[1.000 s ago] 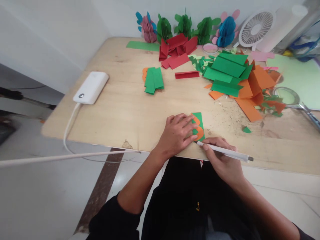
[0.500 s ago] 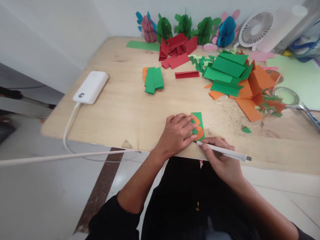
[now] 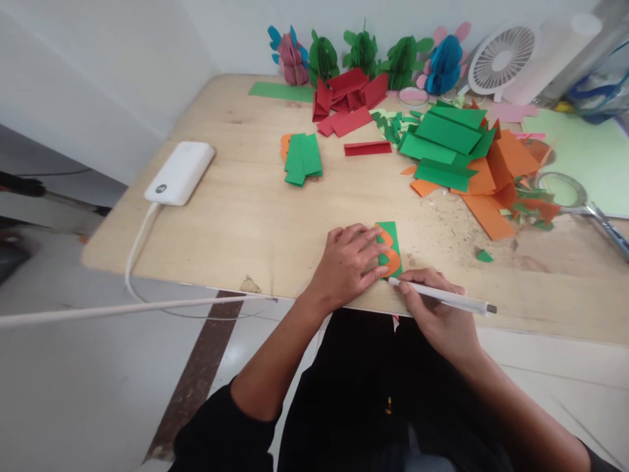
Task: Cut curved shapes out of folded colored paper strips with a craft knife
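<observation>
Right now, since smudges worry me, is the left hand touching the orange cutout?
Touching. Head view: the left hand's fingers lie on the orange cutout.

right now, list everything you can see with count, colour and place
white pen: 1, white, right hand
green card: 1, green, beneath left fingers
orange cutout: 1, orange, on that card
green pieces: several, green, left of centre
red papers: several, red, back centre
green papers: several, green, right pile
orange papers: several, orange, same pile
paper figures: 5, green, blue, pink, back
fan: 1, white, back right
white box: 1, white, left, cable attached
ringed tool: 1, silvery, right
pale sheet: 1, light green, right
table: 1, pale wood, beneath everything listed above
left hand: 1, bare, on card
right hand: 1, bare, around pen
</observation>
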Demonstrator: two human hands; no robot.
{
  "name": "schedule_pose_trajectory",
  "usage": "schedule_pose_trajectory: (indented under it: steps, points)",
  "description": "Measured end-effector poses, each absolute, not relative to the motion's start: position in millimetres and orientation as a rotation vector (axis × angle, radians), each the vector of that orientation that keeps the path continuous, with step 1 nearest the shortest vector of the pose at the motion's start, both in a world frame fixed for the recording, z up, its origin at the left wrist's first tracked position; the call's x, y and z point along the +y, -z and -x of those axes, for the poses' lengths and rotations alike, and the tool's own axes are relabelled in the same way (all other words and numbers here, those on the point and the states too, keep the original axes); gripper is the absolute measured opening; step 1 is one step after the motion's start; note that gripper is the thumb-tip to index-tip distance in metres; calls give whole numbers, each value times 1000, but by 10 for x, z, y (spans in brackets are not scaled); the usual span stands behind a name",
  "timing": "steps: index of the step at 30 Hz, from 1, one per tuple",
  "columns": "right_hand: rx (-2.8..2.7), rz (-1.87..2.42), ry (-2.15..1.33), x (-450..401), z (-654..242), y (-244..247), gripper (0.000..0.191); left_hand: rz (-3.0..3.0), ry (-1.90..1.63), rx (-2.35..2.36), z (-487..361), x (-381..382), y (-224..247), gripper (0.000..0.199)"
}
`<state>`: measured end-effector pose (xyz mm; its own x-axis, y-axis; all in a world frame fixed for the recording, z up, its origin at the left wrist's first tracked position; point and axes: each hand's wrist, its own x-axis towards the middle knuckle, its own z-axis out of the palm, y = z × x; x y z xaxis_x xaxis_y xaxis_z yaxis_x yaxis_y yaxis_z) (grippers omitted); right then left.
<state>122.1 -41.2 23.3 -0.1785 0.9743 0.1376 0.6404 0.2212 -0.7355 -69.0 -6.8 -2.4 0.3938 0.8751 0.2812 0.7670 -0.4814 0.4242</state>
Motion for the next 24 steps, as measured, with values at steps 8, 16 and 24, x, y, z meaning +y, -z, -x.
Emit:
schedule_pose_trajectory:
  steps: [8, 16, 24]
  points:
    - [-1908, 1478, -697, -413, -1226, -225, 13, -2426, -694, 1458, 695, -68, 33, 27]
    - [-1931, 1435, -689, -410, -1202, -216, 13, -2447, -690, 1463, 693, -67, 30, 28]
    - [-1868, 1473, -704, -371, -1262, -249, 15, -2445, -704, 1454, 694, -64, 37, 28]
